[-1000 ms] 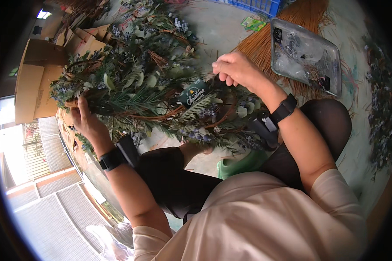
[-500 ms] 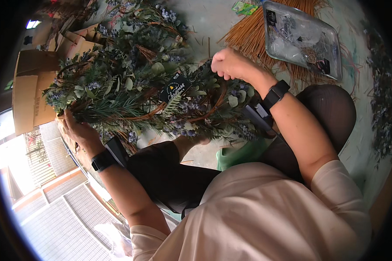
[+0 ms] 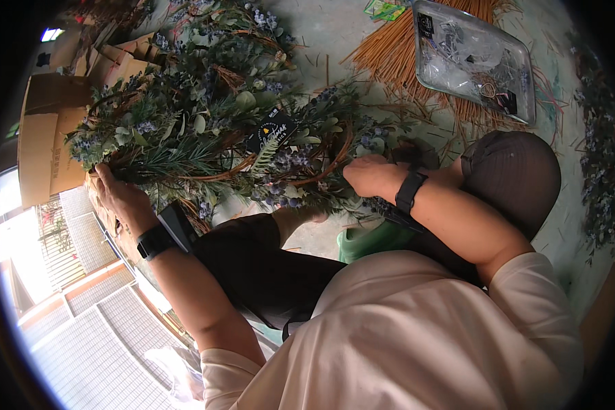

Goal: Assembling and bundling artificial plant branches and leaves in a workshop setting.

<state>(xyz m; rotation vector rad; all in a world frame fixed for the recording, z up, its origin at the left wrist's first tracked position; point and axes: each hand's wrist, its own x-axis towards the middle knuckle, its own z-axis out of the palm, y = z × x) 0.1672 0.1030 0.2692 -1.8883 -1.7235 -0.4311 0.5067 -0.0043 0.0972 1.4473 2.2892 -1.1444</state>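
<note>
Both hands' fingers [image 3: 106, 179] grip the wreath [image 3: 212, 137].

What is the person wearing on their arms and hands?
Both hands are bare, no gloves. The left hand has a black band on its wrist, and the right hand has a black band too. Pale pink sleeves stop above the elbows.

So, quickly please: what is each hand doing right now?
Left hand: closed on the left edge of the wreath.
Right hand: gripping the wreath's right side, fingers hidden in the foliage.
</note>
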